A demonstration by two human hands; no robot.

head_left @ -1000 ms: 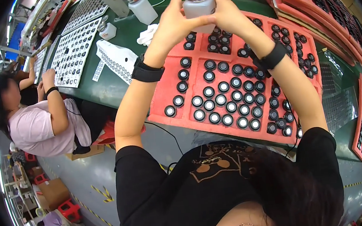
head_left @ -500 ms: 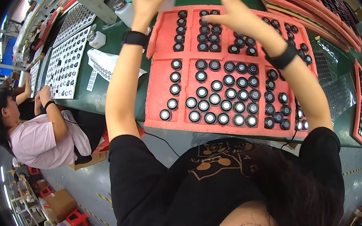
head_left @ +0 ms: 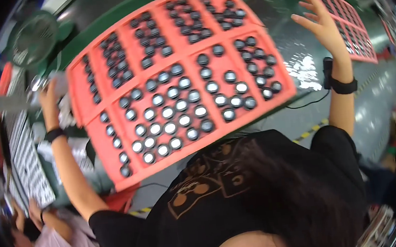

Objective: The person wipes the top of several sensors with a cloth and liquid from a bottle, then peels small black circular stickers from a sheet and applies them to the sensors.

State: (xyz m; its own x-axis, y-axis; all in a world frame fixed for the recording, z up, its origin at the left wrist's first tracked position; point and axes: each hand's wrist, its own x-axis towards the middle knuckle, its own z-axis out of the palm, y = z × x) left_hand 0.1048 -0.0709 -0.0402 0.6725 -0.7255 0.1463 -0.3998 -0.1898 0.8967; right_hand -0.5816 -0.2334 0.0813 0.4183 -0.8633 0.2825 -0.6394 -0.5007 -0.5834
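Bottle, pale and blurry (head_left: 61, 82), sits at the upper left of the head view, just right of the left hand (head_left: 49, 99). The two seem to touch, but the blur is too strong to tell if the fingers close on it. A shiny cap (head_left: 37, 83) is just beside that hand. The big red tray (head_left: 183, 53), full of black round pieces (head_left: 168, 113), lies to the right of the bottle. Its long side slants up from lower left to upper right. The left hand is nearer to both bottle and tray. The right hand (head_left: 318, 21) is empty, fingers spread apart, past the tray's right edge, near a small red tray (head_left: 372, 54) on the green tabletop (head_left: 364, 4).
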